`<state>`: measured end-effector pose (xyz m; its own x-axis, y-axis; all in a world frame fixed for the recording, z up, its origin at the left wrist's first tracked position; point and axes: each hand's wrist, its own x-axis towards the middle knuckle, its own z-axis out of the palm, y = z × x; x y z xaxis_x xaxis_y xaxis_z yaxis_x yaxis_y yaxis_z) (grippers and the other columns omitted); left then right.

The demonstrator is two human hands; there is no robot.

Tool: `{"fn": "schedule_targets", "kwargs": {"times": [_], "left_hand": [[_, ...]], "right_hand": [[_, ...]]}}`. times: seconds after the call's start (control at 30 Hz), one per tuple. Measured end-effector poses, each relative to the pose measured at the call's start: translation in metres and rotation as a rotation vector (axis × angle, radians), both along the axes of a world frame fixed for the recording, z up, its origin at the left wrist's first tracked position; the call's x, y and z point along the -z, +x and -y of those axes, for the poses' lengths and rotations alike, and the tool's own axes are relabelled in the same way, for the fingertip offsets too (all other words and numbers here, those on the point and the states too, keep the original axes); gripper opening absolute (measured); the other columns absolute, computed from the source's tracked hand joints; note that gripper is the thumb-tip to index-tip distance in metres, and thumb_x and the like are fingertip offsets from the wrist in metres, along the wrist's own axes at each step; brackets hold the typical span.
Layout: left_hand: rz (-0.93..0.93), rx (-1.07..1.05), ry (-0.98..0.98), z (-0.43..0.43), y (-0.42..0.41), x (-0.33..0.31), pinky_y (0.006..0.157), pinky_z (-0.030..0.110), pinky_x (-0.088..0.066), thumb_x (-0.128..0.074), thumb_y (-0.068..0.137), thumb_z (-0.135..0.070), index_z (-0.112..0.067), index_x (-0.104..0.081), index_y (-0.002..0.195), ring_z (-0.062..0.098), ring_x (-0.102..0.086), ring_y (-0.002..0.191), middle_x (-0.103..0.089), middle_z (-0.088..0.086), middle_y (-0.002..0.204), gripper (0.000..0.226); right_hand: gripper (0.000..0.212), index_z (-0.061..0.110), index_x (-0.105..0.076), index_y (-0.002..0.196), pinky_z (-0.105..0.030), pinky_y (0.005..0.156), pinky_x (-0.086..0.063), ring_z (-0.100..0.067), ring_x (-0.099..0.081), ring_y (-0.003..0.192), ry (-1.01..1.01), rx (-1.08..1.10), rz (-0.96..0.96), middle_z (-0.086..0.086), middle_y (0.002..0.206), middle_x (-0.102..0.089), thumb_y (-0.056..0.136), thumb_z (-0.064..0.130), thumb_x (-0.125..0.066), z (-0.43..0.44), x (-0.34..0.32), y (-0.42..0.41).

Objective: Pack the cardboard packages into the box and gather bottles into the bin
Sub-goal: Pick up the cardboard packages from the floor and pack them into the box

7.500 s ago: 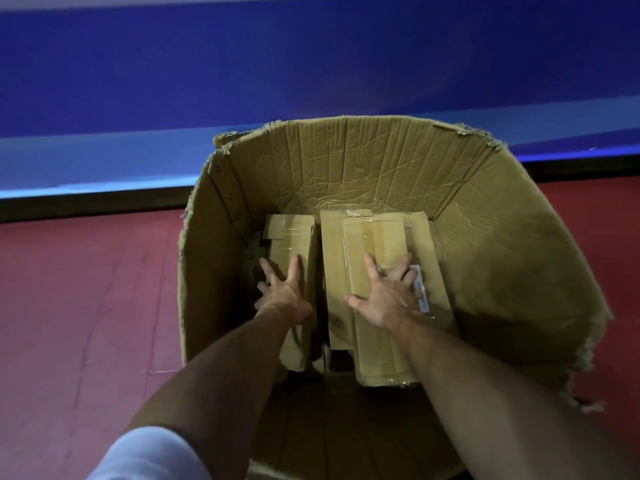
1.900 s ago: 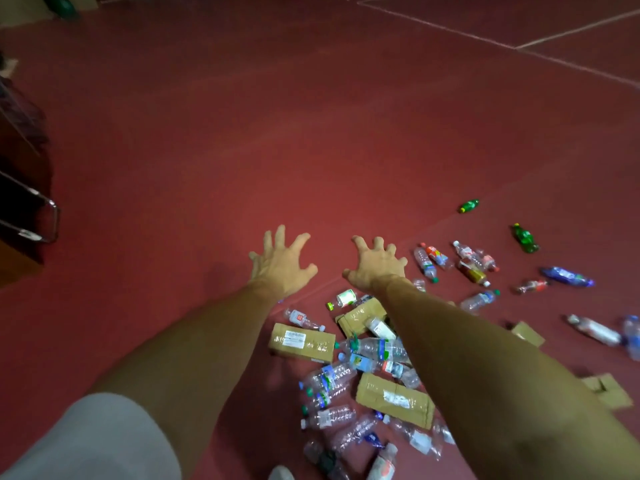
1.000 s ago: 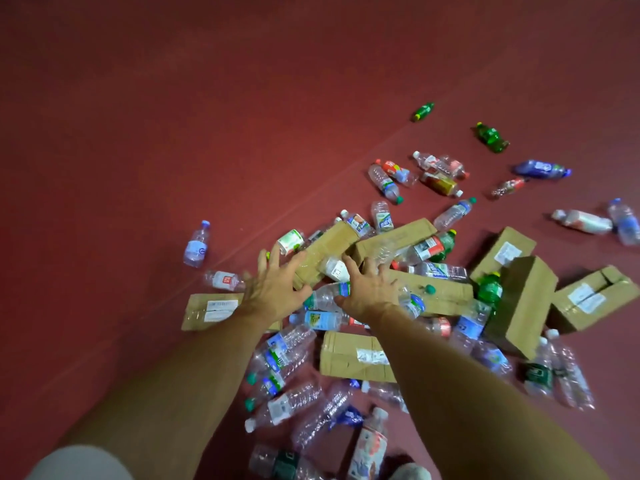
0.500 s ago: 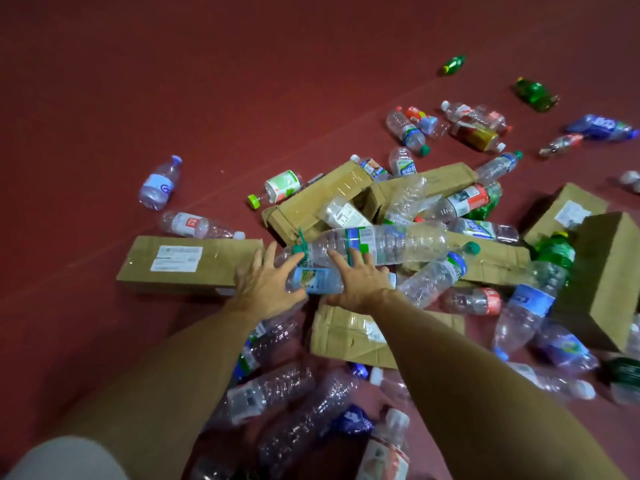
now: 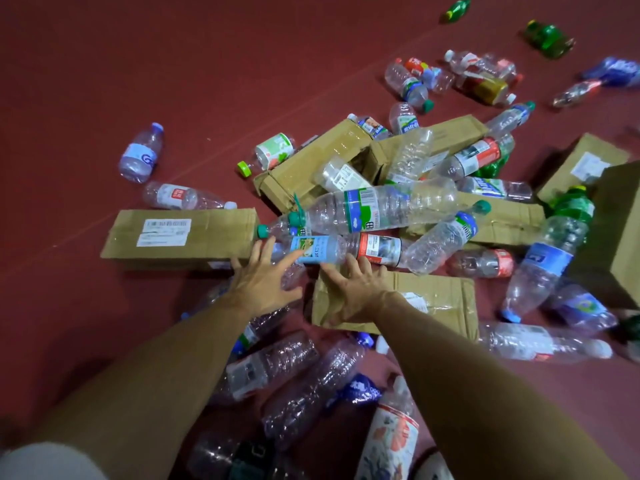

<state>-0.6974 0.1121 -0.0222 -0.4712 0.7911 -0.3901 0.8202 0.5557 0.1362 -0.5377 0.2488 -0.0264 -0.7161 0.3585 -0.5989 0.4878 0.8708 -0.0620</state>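
Floor: dark red and matte (image 5: 194,71); it fills the whole view under dim light.
Line: a faint pale line (image 5: 86,228) slants across the floor from lower left to upper right.
Sleeve: a white sleeve (image 5: 45,462) shows at the bottom left corner.
Blue-cap bottle: (image 5: 140,153) lies alone on bare floor, far left.
Red-label bottle: (image 5: 181,196) lies just behind the left package.
Left package: long and flat on the floor (image 5: 180,237), white label up.
Left hand: (image 5: 263,284) fingers spread and holding nothing, over bottles at the left package's right end, fingertips at the blue-label bottle (image 5: 317,250).
Big bottle: clear (image 5: 377,209), lying across the middle of the pile.
Right hand: (image 5: 356,289) fingers spread and gripping nothing, over the near package's left end; I cannot tell whether it touches.
Near package: (image 5: 440,299) flat, with bottles all round it.
Back packages: two (image 5: 311,164) (image 5: 446,135) lie angled under bottles.
Right packages: two (image 5: 585,159) (image 5: 621,233) stand at the right edge.
Green bottles: two (image 5: 457,9) (image 5: 549,38) lie apart at the top right.
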Motion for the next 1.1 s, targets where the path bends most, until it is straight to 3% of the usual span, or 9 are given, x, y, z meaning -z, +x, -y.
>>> {"fn": "schedule_targets", "kwargs": {"times": [0.2, 0.33, 0.53, 0.73, 1.1], "left_hand": [[0.031, -0.015, -0.016, 0.014, -0.003, -0.004, 0.116, 0.068, -0.002, -0.054, 0.088, -0.064, -0.054, 0.001, 0.152, 0.026, 0.015, 0.152, 0.019, 0.005, 0.164, 0.085], [0.019, -0.036, 0.013, 0.018, -0.010, -0.008, 0.115, 0.068, -0.004, -0.055, 0.087, -0.063, -0.055, -0.002, 0.152, 0.027, 0.010, 0.153, 0.016, 0.006, 0.165, 0.084], [-0.005, -0.059, 0.018, 0.025, -0.019, -0.018, 0.112, 0.072, -0.009, -0.055, 0.087, -0.067, -0.052, -0.002, 0.153, 0.030, 0.007, 0.153, 0.014, 0.008, 0.165, 0.086], [-0.048, -0.077, 0.029, 0.032, -0.026, -0.030, 0.112, 0.068, -0.015, -0.049, 0.087, -0.073, -0.054, 0.003, 0.152, 0.031, 0.003, 0.152, 0.013, 0.008, 0.165, 0.085], [-0.068, -0.182, 0.027, 0.068, -0.043, -0.056, 0.114, 0.068, -0.015, -0.054, 0.084, -0.072, -0.053, 0.002, 0.153, 0.027, 0.004, 0.153, 0.013, 0.004, 0.166, 0.090]], "right_hand": [[0.122, 0.042, 0.014, 0.155, -0.067, 0.117, -0.010, -0.046, 0.007, 0.149, 0.022, -0.066, 0.016, -0.021, 0.162, 0.019, 0.073, 0.069, -0.072, 0.013, 0.002, 0.002], [0.116, 0.042, 0.012, 0.156, -0.061, 0.117, -0.019, -0.045, -0.005, 0.148, 0.051, -0.068, 0.009, -0.024, 0.161, 0.009, 0.078, 0.061, -0.072, 0.014, -0.001, 0.000], [0.109, 0.046, -0.001, 0.156, -0.056, 0.110, -0.025, -0.036, -0.024, 0.136, 0.072, -0.003, -0.158, -0.018, 0.146, -0.022, 0.074, 0.064, -0.070, 0.010, -0.022, -0.009], [0.110, 0.051, -0.004, 0.154, -0.054, 0.109, -0.031, -0.035, -0.025, 0.136, 0.080, 0.141, -0.307, -0.016, 0.143, -0.026, 0.068, 0.075, -0.068, -0.006, -0.050, -0.023], [0.114, 0.042, 0.003, 0.156, -0.055, 0.104, -0.039, -0.040, -0.027, 0.136, 0.046, 0.391, -0.533, -0.020, 0.144, -0.026, 0.071, 0.079, -0.063, 0.005, -0.082, -0.081]]}}
